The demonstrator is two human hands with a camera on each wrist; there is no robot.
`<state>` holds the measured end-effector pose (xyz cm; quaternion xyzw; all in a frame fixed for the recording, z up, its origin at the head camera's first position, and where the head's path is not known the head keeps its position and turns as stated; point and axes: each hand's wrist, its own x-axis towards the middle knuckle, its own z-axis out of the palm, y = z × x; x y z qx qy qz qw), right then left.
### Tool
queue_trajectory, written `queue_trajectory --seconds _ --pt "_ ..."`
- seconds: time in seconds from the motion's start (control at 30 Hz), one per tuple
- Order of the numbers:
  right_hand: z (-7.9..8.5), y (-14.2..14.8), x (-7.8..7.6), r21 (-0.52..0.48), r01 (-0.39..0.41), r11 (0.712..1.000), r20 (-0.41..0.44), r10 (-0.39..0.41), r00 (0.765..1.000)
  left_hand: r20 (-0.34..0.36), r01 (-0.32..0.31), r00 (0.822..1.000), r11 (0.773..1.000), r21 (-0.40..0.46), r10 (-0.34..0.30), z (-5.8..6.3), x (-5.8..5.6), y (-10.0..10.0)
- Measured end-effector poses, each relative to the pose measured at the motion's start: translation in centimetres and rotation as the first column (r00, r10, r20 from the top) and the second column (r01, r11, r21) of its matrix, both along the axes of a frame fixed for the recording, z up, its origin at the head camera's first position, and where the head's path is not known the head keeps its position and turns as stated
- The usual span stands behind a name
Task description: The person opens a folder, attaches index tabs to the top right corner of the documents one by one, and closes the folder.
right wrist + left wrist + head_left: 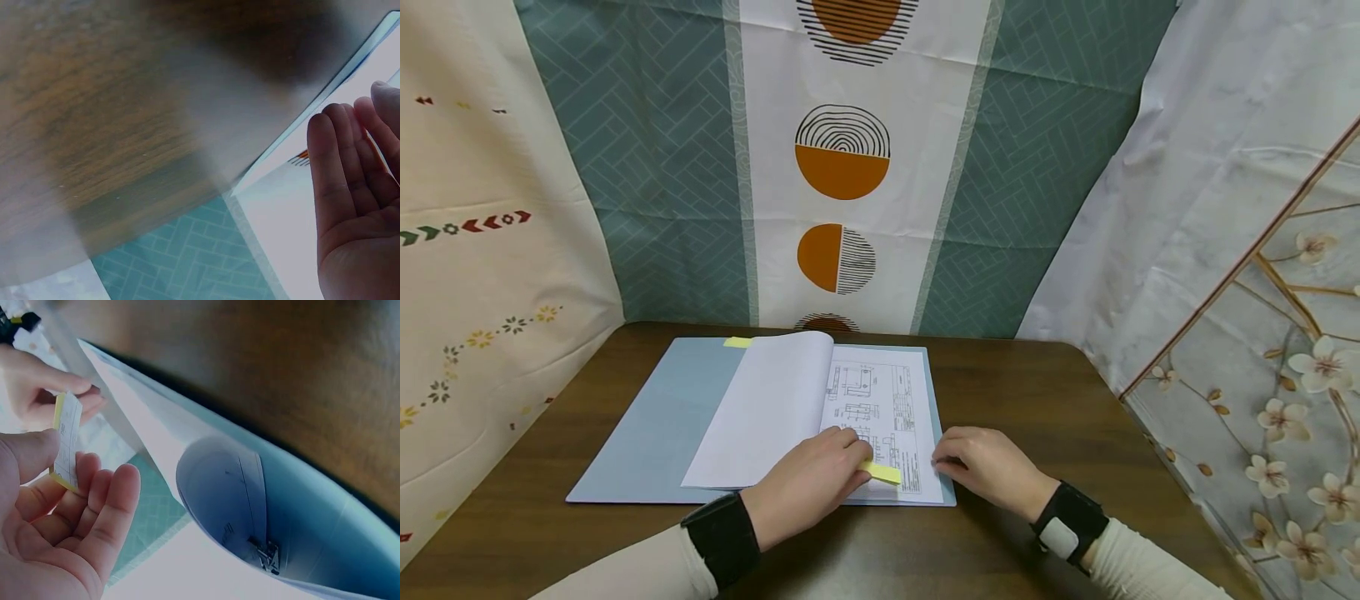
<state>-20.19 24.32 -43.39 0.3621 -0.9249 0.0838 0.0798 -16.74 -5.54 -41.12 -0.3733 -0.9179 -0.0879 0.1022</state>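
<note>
My left hand (815, 477) pinches a yellow sticky note strip (882, 473) between thumb and fingers, above the lower part of a printed drawing sheet (917, 417). In the left wrist view the strip (67, 442) shows a pale face with faint print and a yellow edge. The drawing sheet lies in an open light blue folder (647, 433), with white pages (760, 408) turned over to the left. My right hand (988, 467) is at the folder's right edge, fingers loosely bent; in the right wrist view nothing is seen in the hand (362, 187).
Another yellow sticky note (737, 342) sticks out at the top of the turned pages. A metal clip (267, 556) holds the sheets in the folder. The brown wooden table (1022, 383) ends at patterned hanging cloths (685, 167).
</note>
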Motion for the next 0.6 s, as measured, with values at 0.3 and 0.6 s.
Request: queue_trajectory --seconds 0.3,0.6 --pt "0.7 -0.7 -0.1 -0.028 -0.003 1.000 -0.006 0.003 1.000 -0.027 -0.030 0.999 0.999 0.019 0.031 -0.3 -1.5 0.3" --pt "1.3 -2.4 0.0 -0.147 -0.039 0.988 -0.079 0.028 0.996 0.003 -0.046 0.999 0.998 0.043 0.046 -0.2 -2.6 0.7"
